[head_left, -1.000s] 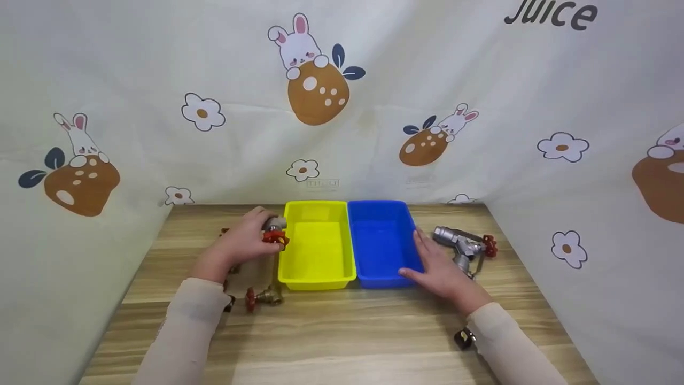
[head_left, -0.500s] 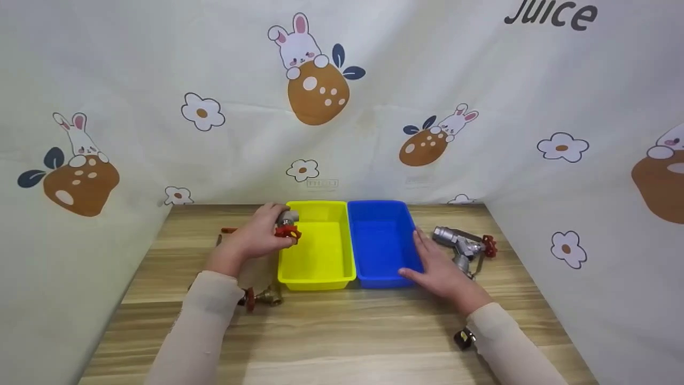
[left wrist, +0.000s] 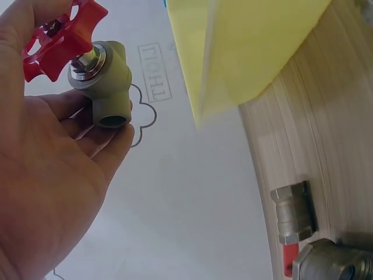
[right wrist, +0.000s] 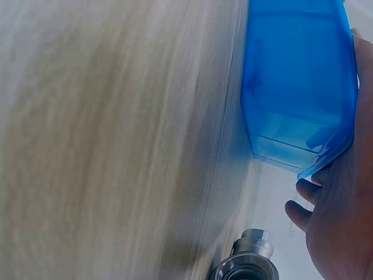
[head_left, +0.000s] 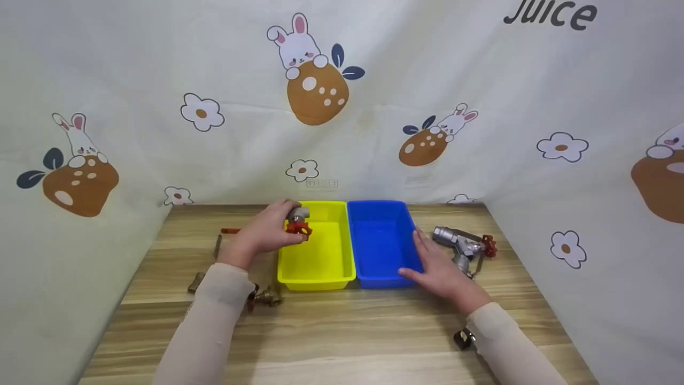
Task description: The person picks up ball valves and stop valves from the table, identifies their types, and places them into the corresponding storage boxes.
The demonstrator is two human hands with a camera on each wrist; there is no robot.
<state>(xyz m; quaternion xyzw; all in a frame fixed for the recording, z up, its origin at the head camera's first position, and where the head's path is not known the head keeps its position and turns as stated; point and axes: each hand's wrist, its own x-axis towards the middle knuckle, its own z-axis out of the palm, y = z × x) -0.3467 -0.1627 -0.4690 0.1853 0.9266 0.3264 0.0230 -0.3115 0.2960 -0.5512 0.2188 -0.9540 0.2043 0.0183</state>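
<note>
My left hand (head_left: 267, 232) grips a grey valve (left wrist: 111, 81) with a red handwheel (head_left: 299, 230), above the left part of the yellow bin (head_left: 317, 283). In the left wrist view the thumb is at the handwheel (left wrist: 70, 38) and the fingers lie behind the grey body, with one pipe opening showing. My right hand (head_left: 438, 267) rests on the right rim of the blue bin (head_left: 382, 280). Its fingers lie extended along the outer side and its thumb reaches over the rim. The two bins stand side by side, touching.
Right of the blue bin lie silver metal valves (head_left: 465, 248), one with a red handwheel (head_left: 489, 246). A brass valve (head_left: 270, 295) lies by the left sleeve, and another brass piece (head_left: 196, 282) farther left. A red lever (head_left: 230, 231) shows behind the left hand.
My left hand has moved right with the grey valve, from the yellow bin's left edge to over the bin. The right hand stays at the blue bin.
</note>
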